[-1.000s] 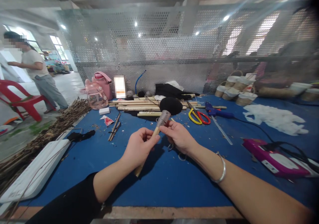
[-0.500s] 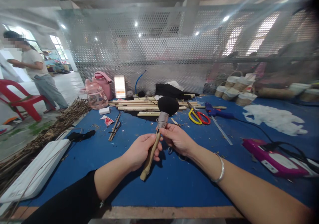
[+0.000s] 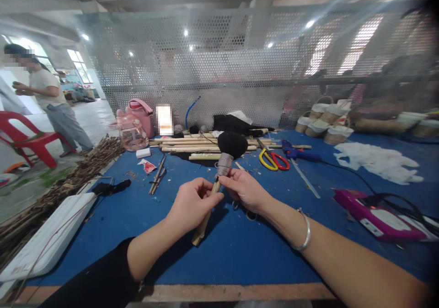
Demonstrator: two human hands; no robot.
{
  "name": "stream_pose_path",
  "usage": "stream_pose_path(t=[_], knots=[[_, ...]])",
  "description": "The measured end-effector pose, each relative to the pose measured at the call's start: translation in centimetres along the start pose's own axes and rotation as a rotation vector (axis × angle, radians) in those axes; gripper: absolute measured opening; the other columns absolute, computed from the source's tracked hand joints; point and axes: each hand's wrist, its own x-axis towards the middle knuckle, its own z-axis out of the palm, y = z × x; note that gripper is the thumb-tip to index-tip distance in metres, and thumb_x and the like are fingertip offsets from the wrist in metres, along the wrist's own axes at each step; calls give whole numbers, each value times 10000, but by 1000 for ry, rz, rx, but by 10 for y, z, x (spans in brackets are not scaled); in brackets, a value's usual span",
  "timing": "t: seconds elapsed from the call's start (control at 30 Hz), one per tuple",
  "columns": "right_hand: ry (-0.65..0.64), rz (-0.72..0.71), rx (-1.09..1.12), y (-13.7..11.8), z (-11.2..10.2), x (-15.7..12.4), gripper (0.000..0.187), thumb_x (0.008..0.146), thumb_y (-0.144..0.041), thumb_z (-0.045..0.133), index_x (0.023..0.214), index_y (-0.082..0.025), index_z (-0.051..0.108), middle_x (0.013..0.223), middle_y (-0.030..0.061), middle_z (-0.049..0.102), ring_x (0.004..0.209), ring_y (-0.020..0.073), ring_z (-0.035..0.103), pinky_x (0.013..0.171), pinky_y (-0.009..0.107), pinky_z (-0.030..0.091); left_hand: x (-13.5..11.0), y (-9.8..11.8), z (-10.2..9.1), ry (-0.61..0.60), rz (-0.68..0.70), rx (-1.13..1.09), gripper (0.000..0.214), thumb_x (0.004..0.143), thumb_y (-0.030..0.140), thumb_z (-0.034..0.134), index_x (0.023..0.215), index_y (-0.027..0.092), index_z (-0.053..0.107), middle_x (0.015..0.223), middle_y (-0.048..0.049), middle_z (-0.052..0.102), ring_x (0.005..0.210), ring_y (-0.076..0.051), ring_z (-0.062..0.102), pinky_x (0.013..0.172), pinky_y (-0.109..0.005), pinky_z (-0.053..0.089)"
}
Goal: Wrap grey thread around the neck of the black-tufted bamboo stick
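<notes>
Over the blue table (image 3: 240, 253) I hold a brush (image 3: 224, 159) with a bamboo handle, a grey wrapped collar and a round black head, tilted up and away from me. My left hand (image 3: 190, 205) is closed around the handle's middle. My right hand (image 3: 245, 189) pinches the handle just below the grey collar. A silver bangle (image 3: 304, 232) sits on my right wrist.
Bamboo sticks (image 3: 192, 143) lie in a row behind the brush, with yellow-and-red scissors (image 3: 270, 159) and a blue glue gun (image 3: 298, 153) to the right. A pink device (image 3: 373, 216) with cables lies far right, white cloth (image 3: 377, 161) beyond. A person (image 3: 51, 102) stands at far left.
The brush tilted a little more upright, then leaned back slightly. My left hand's fingers shifted along the handle. My right hand stayed pinched below the collar.
</notes>
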Motion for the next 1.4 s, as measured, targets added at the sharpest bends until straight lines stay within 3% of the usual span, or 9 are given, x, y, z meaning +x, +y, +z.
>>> stream_pose_path(t=[0.33,0.53,0.6,0.7,0.77,0.87,1.07,1.27,1.4], knots=[[-119,-4,134,-5,-9,0,373,656,-405,710,869,-142,556,415,-119,299,341,22,149,329,189,93,1,8,-7,-192,-5,-165,273,788,400,509,744,145,596,584,23,504,512,-81,417,492,-200,327],[-100,16,70,-3,-9,0,351,671,-433,689,811,-145,544,419,-115,267,355,28,149,341,199,86,3,3,-3,-261,-160,-349,312,821,444,418,774,153,521,665,3,512,504,-83,433,503,-225,407],[-52,3,10,-3,-6,0,353,666,-448,687,761,-148,525,425,-106,294,357,30,176,343,206,89,3,0,-1,-223,-161,-297,320,823,453,414,885,161,531,688,4,518,522,-92,442,493,-225,403],[-10,-3,-39,-4,-2,-1,373,657,-473,684,716,-158,494,432,-98,322,355,30,202,348,213,104,0,-1,2,-48,12,-113,352,753,426,557,1006,184,528,749,5,550,621,-110,481,563,-228,404],[-9,-3,-76,-5,0,-1,371,673,-485,664,701,-162,486,432,-96,320,353,31,201,352,216,107,-2,-1,3,45,96,-6,315,695,371,637,930,176,557,754,7,567,668,-117,490,607,-228,396],[-17,-17,-145,-5,-2,-2,357,700,-491,637,703,-161,504,435,-90,315,362,38,208,356,219,110,-3,-2,2,78,74,19,215,710,353,619,797,158,597,695,4,585,636,-115,492,586,-225,381],[-7,-29,-141,-3,-7,1,374,694,-493,641,802,-147,548,423,-96,313,355,44,201,343,214,115,0,-1,1,-38,-15,-199,309,749,409,577,874,129,620,583,18,541,501,-89,466,489,-211,375],[-42,-38,-115,-3,-9,2,370,690,-467,661,822,-142,547,404,-104,327,335,34,214,328,199,130,1,0,1,-113,-95,-305,329,772,443,542,841,126,596,653,-4,578,489,-75,509,477,-197,398],[-96,-37,-30,-2,-10,2,357,707,-448,657,858,-148,536,422,-108,330,332,25,192,329,192,123,2,1,2,-217,-177,-496,356,757,469,545,849,125,553,633,0,564,447,-72,504,448,-197,400]])
